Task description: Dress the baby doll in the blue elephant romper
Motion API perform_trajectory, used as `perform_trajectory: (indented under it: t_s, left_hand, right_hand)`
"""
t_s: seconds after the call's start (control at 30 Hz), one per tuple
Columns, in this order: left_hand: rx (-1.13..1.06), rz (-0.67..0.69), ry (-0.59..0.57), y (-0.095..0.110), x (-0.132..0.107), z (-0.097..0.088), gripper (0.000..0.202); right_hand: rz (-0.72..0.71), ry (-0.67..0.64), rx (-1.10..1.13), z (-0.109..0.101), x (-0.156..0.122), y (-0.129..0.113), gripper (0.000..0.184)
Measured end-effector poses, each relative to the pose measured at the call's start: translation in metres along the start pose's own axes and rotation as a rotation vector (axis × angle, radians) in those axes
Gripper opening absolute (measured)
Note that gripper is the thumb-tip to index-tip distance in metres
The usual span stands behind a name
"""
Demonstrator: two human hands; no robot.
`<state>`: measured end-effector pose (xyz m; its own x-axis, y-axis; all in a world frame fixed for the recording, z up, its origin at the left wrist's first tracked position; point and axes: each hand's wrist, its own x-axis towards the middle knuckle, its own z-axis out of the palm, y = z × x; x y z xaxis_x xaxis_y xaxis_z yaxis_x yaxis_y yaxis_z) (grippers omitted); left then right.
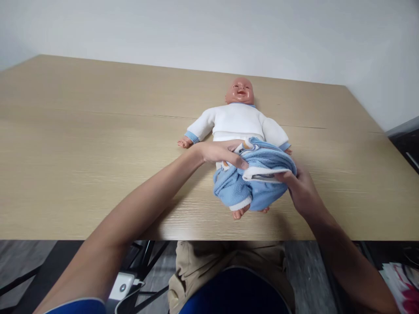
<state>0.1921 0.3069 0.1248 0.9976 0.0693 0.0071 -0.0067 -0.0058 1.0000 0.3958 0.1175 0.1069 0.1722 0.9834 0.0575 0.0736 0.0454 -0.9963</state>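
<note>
Fingers (238, 161) pinch the bunched blue fleece garment (270, 158) atop the baby doll (238, 120), left hand (219, 151) at the garment's nine o'clock, right hand (301, 189) at four; the doll's long axis runs twelve to six.

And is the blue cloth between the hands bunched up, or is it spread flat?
Bunched up: the blue cloth shows thick folds between the left hand and right hand.

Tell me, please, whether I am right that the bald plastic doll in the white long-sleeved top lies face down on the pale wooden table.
Not quite: the head view shows the doll lying face up, in the white long-sleeved top on the pale wooden table.
</note>
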Motion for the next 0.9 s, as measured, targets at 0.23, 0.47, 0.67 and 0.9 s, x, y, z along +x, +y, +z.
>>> perform_trajectory:
  t_s: [0.23, 0.47, 0.67, 0.9]
  left_hand:
    - [0.149, 0.020, -0.178, 0.018, 0.010, 0.028, 0.033]
    - [0.481, -0.055, -0.030, 0.020, 0.006, 0.041, 0.043]
    - [0.834, -0.366, -0.063, 0.038, 0.010, 0.063, 0.061]
    - [0.949, -0.517, -0.071, 0.040, 0.008, 0.082, 0.078]
  right_hand:
    - [0.183, 0.247, 0.081, 0.044, -0.085, -0.001, 0.032]
    - [0.190, 0.389, -0.043, 0.058, -0.104, 0.002, 0.028]
    - [0.134, 0.512, -0.211, 0.052, -0.114, 0.020, 0.027]
    - [0.112, 0.472, -0.402, 0.047, -0.124, 0.039, 0.025]
